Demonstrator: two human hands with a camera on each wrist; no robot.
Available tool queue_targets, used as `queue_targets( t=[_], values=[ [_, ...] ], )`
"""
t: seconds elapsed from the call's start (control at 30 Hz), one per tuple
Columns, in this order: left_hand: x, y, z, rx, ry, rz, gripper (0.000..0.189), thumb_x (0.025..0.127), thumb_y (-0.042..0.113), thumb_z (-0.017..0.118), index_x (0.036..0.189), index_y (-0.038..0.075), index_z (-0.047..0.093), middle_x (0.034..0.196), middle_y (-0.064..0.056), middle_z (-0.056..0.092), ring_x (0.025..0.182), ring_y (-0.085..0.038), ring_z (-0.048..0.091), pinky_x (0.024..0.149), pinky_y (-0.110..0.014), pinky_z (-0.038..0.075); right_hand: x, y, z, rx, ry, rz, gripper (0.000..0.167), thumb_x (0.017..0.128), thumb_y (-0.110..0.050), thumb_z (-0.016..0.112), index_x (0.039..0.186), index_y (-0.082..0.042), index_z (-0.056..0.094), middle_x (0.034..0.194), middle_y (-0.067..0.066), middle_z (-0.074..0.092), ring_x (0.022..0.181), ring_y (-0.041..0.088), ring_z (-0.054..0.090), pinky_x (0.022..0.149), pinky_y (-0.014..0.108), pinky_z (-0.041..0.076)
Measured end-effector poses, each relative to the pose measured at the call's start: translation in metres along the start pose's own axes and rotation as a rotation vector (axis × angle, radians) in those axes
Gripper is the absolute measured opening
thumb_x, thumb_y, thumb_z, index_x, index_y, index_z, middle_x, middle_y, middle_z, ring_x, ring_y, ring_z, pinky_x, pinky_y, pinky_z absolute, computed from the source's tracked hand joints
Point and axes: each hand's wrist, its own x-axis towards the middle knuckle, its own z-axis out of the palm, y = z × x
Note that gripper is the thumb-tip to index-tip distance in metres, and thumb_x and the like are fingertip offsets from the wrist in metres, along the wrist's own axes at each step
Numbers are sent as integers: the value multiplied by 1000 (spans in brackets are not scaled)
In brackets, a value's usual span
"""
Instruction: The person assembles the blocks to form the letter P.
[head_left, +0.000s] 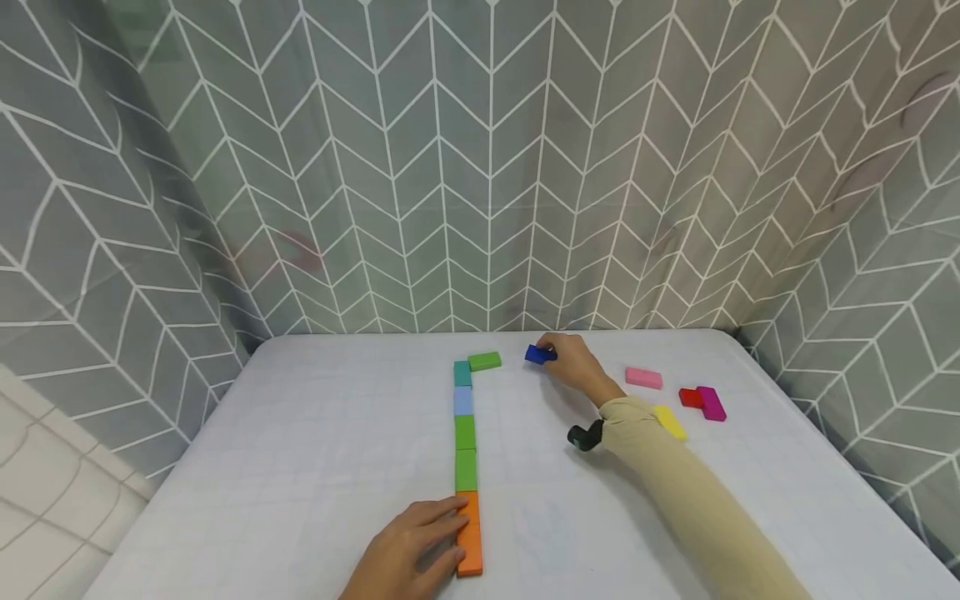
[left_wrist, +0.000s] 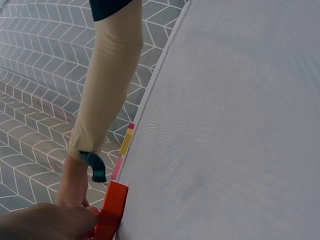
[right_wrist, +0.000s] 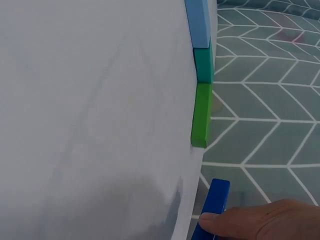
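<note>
A dark blue block point(head_left: 536, 355) is pinched between the thumb and fingers of my right hand point(head_left: 572, 360), near the table's far edge. In the right wrist view the thumb lies on this blue block point(right_wrist: 216, 197). My left hand point(head_left: 411, 546) rests its fingertips on the left side and top of two orange blocks point(head_left: 469, 542). These form the near end of a straight row with two green blocks point(head_left: 465, 468), a light blue block point(head_left: 462, 401) and a teal block point(head_left: 462, 373). Another green block point(head_left: 484, 361) lies crosswise at the teal end, left of the blue one.
Right of the right arm lie a pink block point(head_left: 643, 378), a red block point(head_left: 691, 398), a magenta block point(head_left: 711, 403) and a yellow block point(head_left: 670, 422), partly behind the sleeve. A patterned grey curtain point(head_left: 487, 167) hangs behind the white table point(head_left: 300, 433).
</note>
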Motion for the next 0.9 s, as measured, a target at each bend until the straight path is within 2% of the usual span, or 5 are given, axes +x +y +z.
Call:
queue_targets(
  t=[0.27,0.4,0.53,0.7,0.9],
  values=[
    [-1,1,0,13,14,11,43,103,43,66,134,14,72,145,8,59,128,-16,57,102,-42,53,24,-12,15,5,-29,15,36,85,11,69,120,7,70,120,22,70,116,40,64,101,51,52],
    [-1,1,0,10,-2,-1,45,103,45,65,135,14,72,146,8,58,129,-16,56,102,-42,52,31,-12,24,-14,-66,-52,34,85,13,71,118,7,71,119,22,71,115,39,65,100,48,53],
    [-1,1,1,16,-12,6,44,103,43,67,134,13,72,145,7,59,128,-17,57,102,-42,52,32,-9,28,-26,-110,-118,36,84,14,71,119,8,71,118,22,71,112,39,67,99,47,54],
    [0,2,0,24,13,20,42,102,40,68,134,12,73,145,7,59,127,-16,57,102,-42,53,32,-6,27,-7,-77,-146,36,80,17,68,115,7,73,112,20,73,105,38,69,95,47,55],
    [0,2,1,26,1,1,45,103,45,66,135,14,72,144,8,59,127,-16,57,101,-41,53,30,-6,26,-11,-79,-168,32,79,16,68,109,6,74,105,19,75,101,36,70,91,45,56]
  ],
)
